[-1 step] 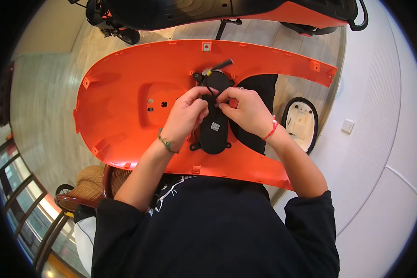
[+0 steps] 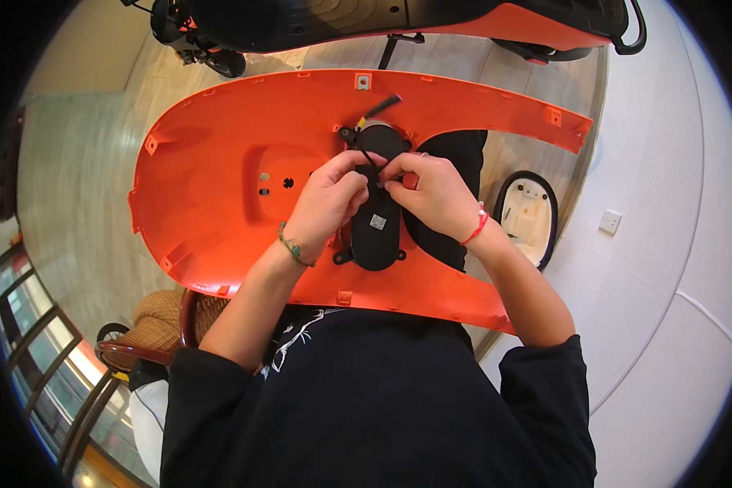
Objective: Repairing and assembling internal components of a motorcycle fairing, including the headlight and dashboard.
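Across my lap lies a large orange body panel [image 2: 211, 154], hollow side up. A long black housing [image 2: 374, 240], shaped like a light unit with a small square label, sits on it, with screw lugs at its edges. From the housing rises a thin black cable [image 2: 364, 145] with a yellow band and a black plug [image 2: 384, 106]. My left hand [image 2: 333, 195] pinches the cable over the housing. My right hand [image 2: 427, 189] is closed beside it, fingertips at the same spot; a red, rounded thing [image 2: 411, 180] shows tucked in its fingers. The fingertips hide the exact grip.
An orange and black scooter [image 2: 342, 20] stands beyond the panel on the wood floor. To the right lies a cream, black-rimmed part [image 2: 525, 218], near a raised white ledge [image 2: 642, 203]. A wicker chair [image 2: 159, 321] is at the lower left.
The cable's plug end has swung slightly left and up. Both hands have stayed in nearly the same place, still closed at the cable.
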A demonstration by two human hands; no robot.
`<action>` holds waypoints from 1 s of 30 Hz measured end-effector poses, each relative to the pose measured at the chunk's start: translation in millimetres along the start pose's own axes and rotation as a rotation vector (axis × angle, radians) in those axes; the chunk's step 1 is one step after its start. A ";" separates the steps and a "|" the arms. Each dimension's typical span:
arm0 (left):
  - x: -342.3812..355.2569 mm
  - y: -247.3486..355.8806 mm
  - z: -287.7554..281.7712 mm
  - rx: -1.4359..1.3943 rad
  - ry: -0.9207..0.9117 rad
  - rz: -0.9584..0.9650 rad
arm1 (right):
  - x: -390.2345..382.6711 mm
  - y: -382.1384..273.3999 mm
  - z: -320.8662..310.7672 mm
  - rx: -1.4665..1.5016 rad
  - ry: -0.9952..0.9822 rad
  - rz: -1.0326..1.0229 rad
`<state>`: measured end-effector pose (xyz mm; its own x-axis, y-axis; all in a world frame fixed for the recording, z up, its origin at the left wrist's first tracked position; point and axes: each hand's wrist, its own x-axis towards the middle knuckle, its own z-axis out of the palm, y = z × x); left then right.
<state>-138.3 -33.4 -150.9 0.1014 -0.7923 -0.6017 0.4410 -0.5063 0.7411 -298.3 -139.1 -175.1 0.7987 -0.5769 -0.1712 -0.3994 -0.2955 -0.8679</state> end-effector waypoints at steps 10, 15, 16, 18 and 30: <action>0.5 -19.3 -10.9 0.036 0.048 0.029 | 3.7 -0.4 5.0 -0.110 0.026 -0.134; -0.7 -16.7 -2.9 -0.004 0.058 0.081 | 5.3 -4.7 3.5 -0.147 -0.024 -0.087; -0.4 -14.8 -1.1 -0.005 0.059 0.082 | 6.1 -3.4 3.6 -0.147 -0.025 -0.088; 1.1 -10.2 2.1 0.000 0.037 0.085 | 8.4 0.6 3.8 -0.162 -0.013 -0.111; 9.0 -13.8 0.4 -0.082 0.099 0.085 | 4.3 1.3 -6.9 -0.044 -0.071 0.058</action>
<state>-143.8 -33.6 -166.4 0.2268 -0.7918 -0.5671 0.4983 -0.4059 0.7661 -298.4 -147.2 -173.8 0.8029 -0.5393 -0.2541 -0.4638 -0.2973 -0.8345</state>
